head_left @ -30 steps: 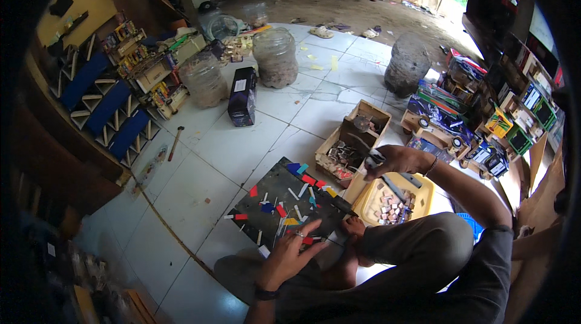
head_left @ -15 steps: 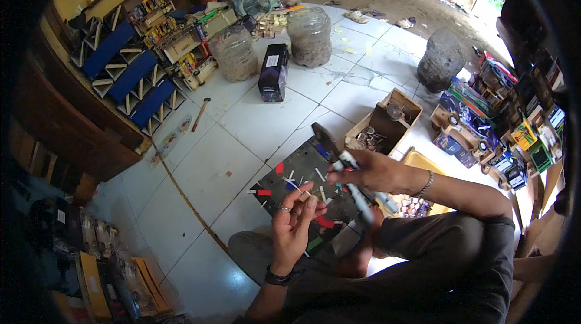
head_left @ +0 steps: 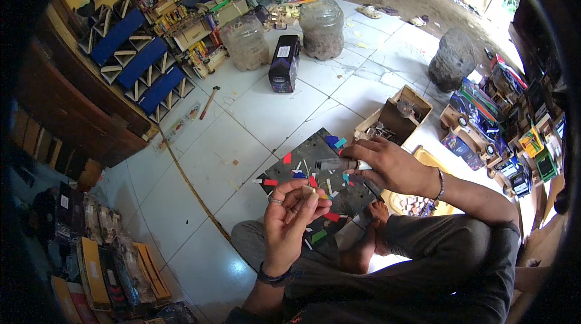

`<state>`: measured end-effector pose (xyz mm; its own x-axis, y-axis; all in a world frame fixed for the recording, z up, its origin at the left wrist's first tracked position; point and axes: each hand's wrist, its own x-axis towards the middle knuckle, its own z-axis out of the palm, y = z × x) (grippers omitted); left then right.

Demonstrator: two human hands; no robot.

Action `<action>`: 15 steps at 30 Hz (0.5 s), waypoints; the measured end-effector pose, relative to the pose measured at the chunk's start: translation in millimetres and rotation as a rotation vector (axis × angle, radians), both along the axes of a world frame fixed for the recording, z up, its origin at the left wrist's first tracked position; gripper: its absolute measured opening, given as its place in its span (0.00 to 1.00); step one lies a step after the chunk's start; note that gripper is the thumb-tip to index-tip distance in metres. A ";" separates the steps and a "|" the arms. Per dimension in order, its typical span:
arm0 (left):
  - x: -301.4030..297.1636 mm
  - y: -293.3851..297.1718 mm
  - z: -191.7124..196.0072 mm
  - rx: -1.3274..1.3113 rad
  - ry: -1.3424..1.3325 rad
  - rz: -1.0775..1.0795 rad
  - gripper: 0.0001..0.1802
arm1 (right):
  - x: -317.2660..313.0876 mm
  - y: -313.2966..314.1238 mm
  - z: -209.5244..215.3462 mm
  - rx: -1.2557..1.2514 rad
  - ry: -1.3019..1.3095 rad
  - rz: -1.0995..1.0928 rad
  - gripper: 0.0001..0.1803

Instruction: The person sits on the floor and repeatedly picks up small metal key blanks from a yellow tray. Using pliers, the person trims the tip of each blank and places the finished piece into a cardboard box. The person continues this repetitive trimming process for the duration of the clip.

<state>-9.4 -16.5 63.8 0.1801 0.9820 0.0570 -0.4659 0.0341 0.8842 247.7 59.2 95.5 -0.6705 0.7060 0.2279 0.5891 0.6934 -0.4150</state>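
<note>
White floor tiles point(head_left: 242, 124) spread beneath a dark board point(head_left: 310, 151) strewn with coloured scraps point(head_left: 331, 217), with a yellow tray point(head_left: 446, 209) of small blocks point(head_left: 417, 205) to its right. Above the board the two hands are apart: the right hand point(head_left: 390, 165) grips a blurred white-and-grey tool point(head_left: 338, 165), its kind hard to tell, while the left hand point(head_left: 290, 218) pinches a small pale piece point(head_left: 310, 193). So slight a pinch could drop the piece among the scraps; a careless swing of the tool could nick the left hand.
</note>
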 end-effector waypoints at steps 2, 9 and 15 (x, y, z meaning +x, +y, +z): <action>-2.2 -2.3 5.0 -0.060 -0.075 -0.016 0.19 | 0.1 -1.0 3.1 0.126 -0.058 0.051 0.25; 1.3 -12.6 12.6 -0.099 -0.172 0.012 0.20 | -2.6 -3.1 5.3 0.260 -0.102 0.061 0.26; 2.5 -14.3 13.7 -0.060 -0.189 -0.022 0.22 | -7.6 -5.9 10.7 0.354 -0.150 0.020 0.25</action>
<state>-6.9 -30.8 77.6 0.1936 0.9805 0.0336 -0.6220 0.0962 0.7771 240.1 53.3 106.2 -0.7281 0.5873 0.3534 0.6097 0.7906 -0.0577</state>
